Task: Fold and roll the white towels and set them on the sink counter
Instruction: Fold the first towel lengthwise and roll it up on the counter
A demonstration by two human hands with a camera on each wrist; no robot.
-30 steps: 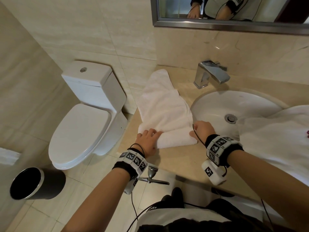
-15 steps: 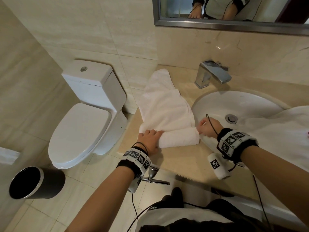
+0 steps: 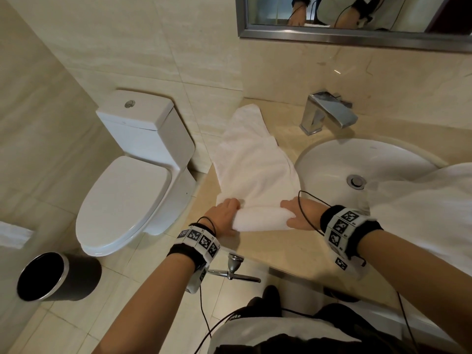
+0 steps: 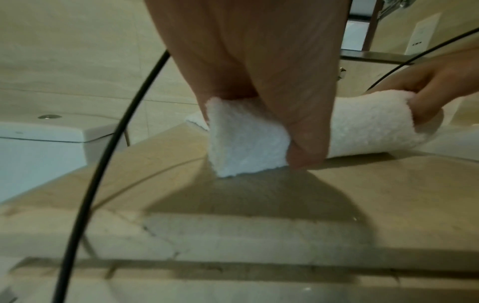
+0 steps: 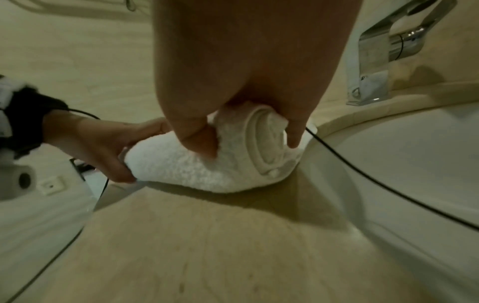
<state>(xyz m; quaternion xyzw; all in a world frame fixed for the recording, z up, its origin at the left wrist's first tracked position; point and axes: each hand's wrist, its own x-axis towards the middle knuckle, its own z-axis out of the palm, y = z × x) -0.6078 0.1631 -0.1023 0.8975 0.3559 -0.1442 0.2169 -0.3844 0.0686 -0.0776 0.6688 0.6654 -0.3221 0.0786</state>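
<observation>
A white towel (image 3: 251, 162) lies lengthwise on the beige sink counter (image 3: 288, 254), left of the basin. Its near end is wound into a thick roll (image 3: 263, 221) (image 4: 362, 127) (image 5: 197, 172). My left hand (image 3: 224, 213) (image 4: 259, 82) grips the roll's left end, thumb in front and fingers behind. At the right end my right hand (image 3: 298, 215) (image 5: 246, 82) curls over the spiral edge, thumb and fingers pinching it. The far part of the towel is still flat and reaches the wall.
A white basin (image 3: 362, 172) with a chrome faucet (image 3: 329, 112) sits right of the towel. More white cloth (image 3: 421, 208) drapes over the basin's right side. A toilet (image 3: 132, 180) and a black bin (image 3: 56, 277) stand to the left on the floor. A mirror (image 3: 357, 19) hangs above.
The roll has grown thicker and moved slightly away from me along the towel. My right hand shifted from the basin side back onto the roll's right end.
</observation>
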